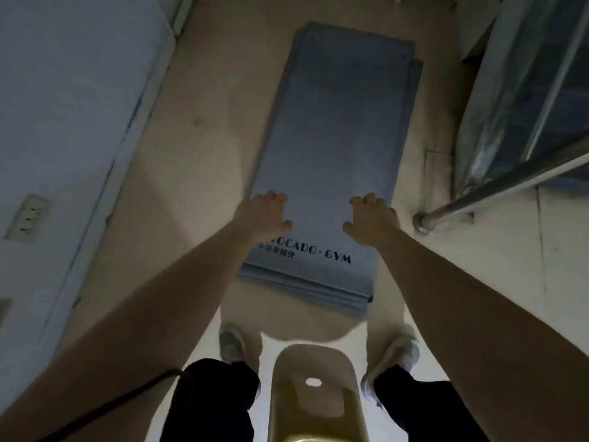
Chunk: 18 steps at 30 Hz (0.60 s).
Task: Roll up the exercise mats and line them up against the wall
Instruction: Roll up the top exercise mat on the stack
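Head view: grey exercise mats [331,138], stacked flat and unrolled on the beige floor [197,148] between white wall [63,90] and metal rail [510,183]. Left hand [263,213] and right hand [373,223] reached over the top mat, fingers spread, grasping nothing.

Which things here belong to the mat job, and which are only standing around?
For the job:
- grey mats, stacked flat on the floor
- left hand
- right hand

Not part of it:
- metal rail
- wall socket
- white cabinet
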### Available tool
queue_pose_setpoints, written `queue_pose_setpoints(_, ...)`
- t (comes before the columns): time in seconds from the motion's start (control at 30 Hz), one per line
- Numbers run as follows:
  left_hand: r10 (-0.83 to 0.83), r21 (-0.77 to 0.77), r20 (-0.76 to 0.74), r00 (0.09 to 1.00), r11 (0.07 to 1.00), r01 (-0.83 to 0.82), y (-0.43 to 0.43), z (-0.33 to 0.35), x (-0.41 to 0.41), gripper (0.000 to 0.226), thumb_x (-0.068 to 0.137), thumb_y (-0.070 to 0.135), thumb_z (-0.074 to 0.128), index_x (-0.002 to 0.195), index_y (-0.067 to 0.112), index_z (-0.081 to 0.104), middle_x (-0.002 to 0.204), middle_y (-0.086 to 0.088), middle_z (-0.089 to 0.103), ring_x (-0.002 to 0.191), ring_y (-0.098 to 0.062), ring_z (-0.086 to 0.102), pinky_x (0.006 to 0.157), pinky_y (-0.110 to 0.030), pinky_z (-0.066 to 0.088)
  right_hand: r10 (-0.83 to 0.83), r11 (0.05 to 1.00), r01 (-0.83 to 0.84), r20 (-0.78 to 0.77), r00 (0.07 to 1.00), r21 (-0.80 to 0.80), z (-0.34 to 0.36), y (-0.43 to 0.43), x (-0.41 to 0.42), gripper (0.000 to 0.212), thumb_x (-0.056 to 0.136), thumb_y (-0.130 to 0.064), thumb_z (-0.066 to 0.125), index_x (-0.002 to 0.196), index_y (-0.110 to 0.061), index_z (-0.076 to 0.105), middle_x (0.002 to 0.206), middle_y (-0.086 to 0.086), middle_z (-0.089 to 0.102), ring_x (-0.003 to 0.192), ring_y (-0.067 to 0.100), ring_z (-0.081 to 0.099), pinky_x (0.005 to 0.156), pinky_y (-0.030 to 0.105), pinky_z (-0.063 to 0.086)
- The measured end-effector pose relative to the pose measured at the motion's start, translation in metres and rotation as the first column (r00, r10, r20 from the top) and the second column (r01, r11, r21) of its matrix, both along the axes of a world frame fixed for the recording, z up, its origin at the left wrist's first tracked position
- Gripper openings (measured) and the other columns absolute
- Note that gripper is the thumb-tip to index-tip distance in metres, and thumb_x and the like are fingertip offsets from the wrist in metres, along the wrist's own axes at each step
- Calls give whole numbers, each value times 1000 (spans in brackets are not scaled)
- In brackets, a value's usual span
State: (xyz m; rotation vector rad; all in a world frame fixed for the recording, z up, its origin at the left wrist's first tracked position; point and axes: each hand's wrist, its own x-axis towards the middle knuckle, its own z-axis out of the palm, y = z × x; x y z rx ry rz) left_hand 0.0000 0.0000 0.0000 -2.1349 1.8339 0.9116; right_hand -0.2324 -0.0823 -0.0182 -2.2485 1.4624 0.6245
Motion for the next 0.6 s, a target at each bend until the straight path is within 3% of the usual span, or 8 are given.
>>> queue_pose_setpoints(0.13, -6, 78, 78, 997, 997, 0, 12, -126, -25, 71, 95, 50, 57, 150, 13, 32, 147, -11, 45, 127, -33, 51, 96, -46, 47, 24, 1000, -23, -75, 997, 14, -120, 6, -39, 65, 98, -49, 49, 151, -13, 33, 148, 17, 37, 131, 37, 41, 102, 49, 43)
queue_pose_setpoints(0.33, -84, 125, 151, 985, 990, 66, 10, -292, -53, 69, 89, 49, 62, 145, 16, 38, 137, -9, 51, 118, -32, 56, 93, -50, 51, 22, 1000, -21, -30, 999, 21, -288, 16, -52, 65, 99, -48, 50, 151, -14, 33, 149, 16, 37, 131, 35, 42, 100, 47, 42)
queue_pose_setpoints(0.6, -191, 183, 142, 971, 969, 164, 53, -387, -78, 68, 91, 47, 62, 148, 22, 35, 142, -8, 47, 123, -31, 51, 96, -46, 48, 26, 995, -30, 45, 999, 97, -393, 82, -71, 59, 100, -41, 49, 152, -18, 35, 150, 9, 38, 134, 33, 39, 105, 48, 39)
